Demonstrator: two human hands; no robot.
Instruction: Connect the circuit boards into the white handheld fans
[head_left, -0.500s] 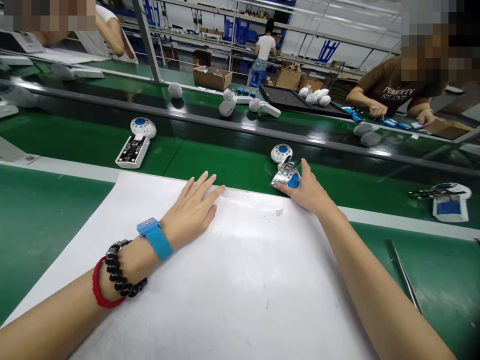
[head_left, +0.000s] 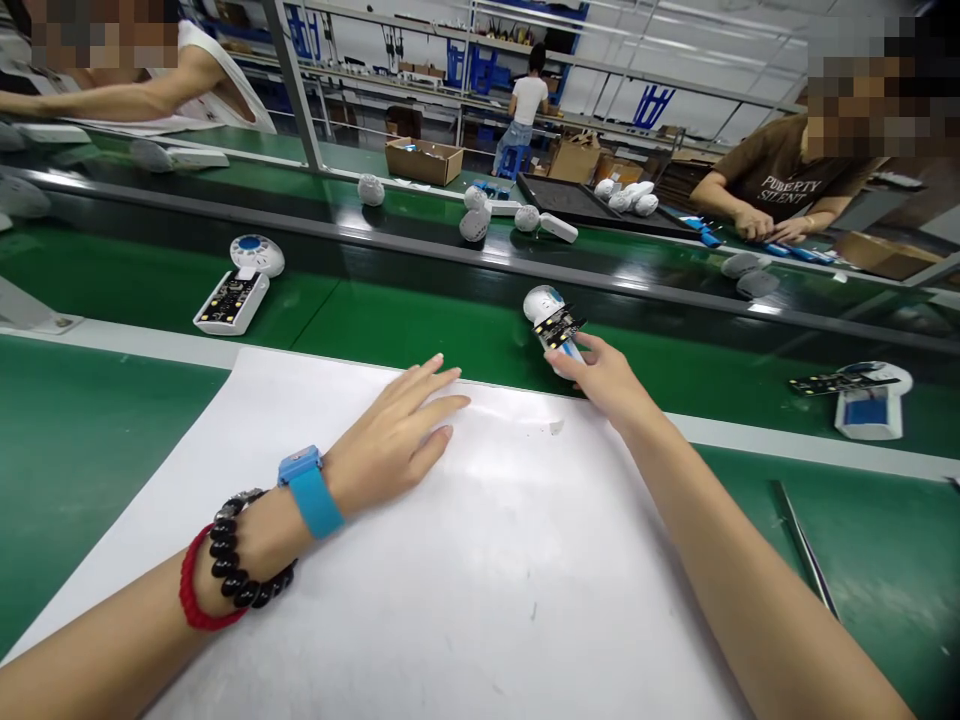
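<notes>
The white paper sheet (head_left: pixel 450 560) under the forearms looked matt and smooth, faintly scuffed. The green conveyor belt (head_left: pixel 420 320) had a glossy, rubbery sheen that caught the ceiling lights. The device shell (head_left: pixel 544 300) held by the right hand (head_left: pixel 604 378) appeared smooth white plastic, its circuit board (head_left: pixel 559 325) matt black with bright metal spots. On the left wrist sat a blue plastic strap (head_left: pixel 311 490) and glossy black beads (head_left: pixel 232 560). Metal tweezers (head_left: pixel 806 545) shone dully.

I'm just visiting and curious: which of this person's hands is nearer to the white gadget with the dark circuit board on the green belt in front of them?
The right hand: it grips the gadget. The left hand rests on the white sheet, off to the gadget's left and nearer the person.
</notes>
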